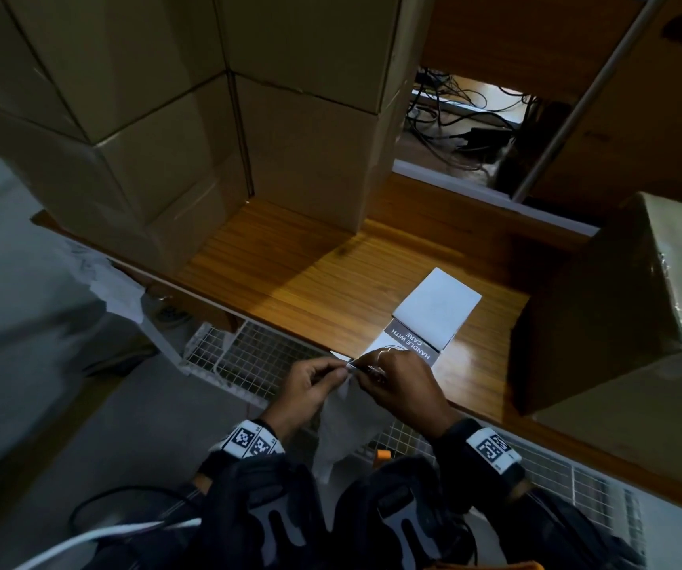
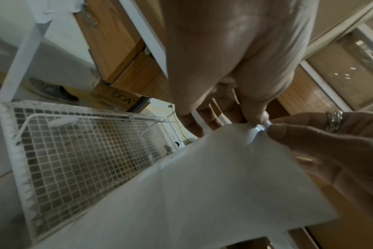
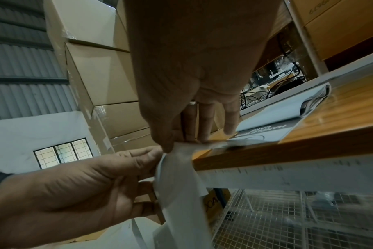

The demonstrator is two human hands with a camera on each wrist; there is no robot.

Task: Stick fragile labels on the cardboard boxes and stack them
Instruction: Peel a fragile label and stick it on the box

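Observation:
Both hands meet at the front edge of the wooden table (image 1: 331, 281). My left hand (image 1: 314, 378) pinches the top corner of a white label sheet (image 1: 347, 421) that hangs down below the edge. My right hand (image 1: 393, 376), with a ring on one finger, pinches the same corner from the other side. In the left wrist view the sheet (image 2: 202, 193) fills the lower frame. A stack of labels (image 1: 425, 318) printed "HANDLE WITH CARE" lies on the table just beyond my right hand. Stacked cardboard boxes (image 1: 158, 129) stand at the back left.
A large cardboard box (image 1: 627, 322) stands on the table at the right. A white wire-mesh basket (image 1: 244, 359) hangs under the table's front edge. Cables (image 1: 467, 117) lie behind the table. Crumpled white paper (image 1: 113, 290) hangs off the left edge.

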